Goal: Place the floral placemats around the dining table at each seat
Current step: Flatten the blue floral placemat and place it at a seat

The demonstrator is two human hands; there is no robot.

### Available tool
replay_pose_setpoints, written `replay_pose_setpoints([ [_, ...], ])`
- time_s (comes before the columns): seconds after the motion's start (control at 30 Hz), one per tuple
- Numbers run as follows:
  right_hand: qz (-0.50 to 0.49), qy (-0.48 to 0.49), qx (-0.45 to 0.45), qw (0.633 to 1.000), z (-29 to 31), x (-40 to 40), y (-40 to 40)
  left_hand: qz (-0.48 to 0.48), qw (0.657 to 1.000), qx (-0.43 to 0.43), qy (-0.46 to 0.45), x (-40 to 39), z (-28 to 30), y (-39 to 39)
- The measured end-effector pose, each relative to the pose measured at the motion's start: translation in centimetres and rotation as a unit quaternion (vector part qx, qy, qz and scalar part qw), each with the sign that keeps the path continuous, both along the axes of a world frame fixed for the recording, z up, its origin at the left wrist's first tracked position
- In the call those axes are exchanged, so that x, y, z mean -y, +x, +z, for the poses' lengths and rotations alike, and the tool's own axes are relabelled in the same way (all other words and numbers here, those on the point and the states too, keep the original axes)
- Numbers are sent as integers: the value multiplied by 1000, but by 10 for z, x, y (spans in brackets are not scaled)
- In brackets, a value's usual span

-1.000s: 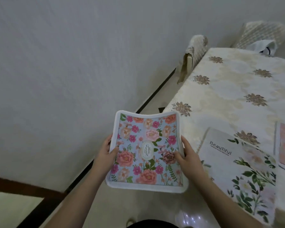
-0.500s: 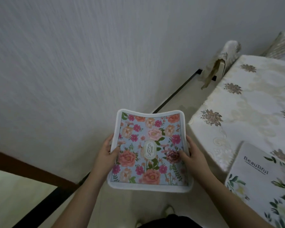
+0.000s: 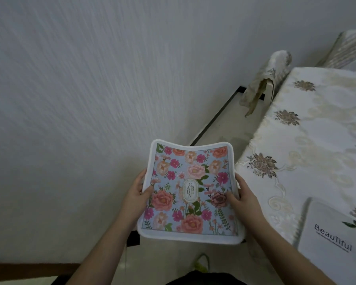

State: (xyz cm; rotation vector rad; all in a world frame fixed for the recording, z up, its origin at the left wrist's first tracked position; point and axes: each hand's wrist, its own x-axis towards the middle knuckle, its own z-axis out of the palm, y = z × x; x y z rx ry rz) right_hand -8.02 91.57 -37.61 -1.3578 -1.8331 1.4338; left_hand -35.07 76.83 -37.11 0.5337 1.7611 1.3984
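One floral placemat up in the air, blue ground, pink and orange blooms, white border, a small oval label reading GARDEN at the middle. Held level over the floor, just left of the dining table and clear of its edge, far edge sagging in a shallow curve. Two hands on it. Left hand gripping the left border, thumb on top over the print, fingers curled underneath and out of sight. Right hand gripping the right border the same way, thumb pressed by the dark pink rose, fingers tucked below the mat.

On the dining table, a cream tablecloth with brown flower motifs, seven showing in whole or part. One second placemat lying flat at the near corner of the table, white with green leaves and the word BeauTiful, cut off by the frame. Two covered chairs beyond the held mat: one chair back tucked against the table's far left side, another chair at the table's far end, only partly in view. One yellow-green shoe on the floor below the held mat.
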Motion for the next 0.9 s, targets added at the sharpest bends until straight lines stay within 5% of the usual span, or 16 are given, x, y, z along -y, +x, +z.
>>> replay_pose_setpoints([
  [0.47,-34,4,41,999,-2,-94,-25,-35,999,-31,2,-108,7,-16],
  [0.9,-166,5,61,984,-5,-149,-77,-151,988,-26,7,-235,-3,-90],
])
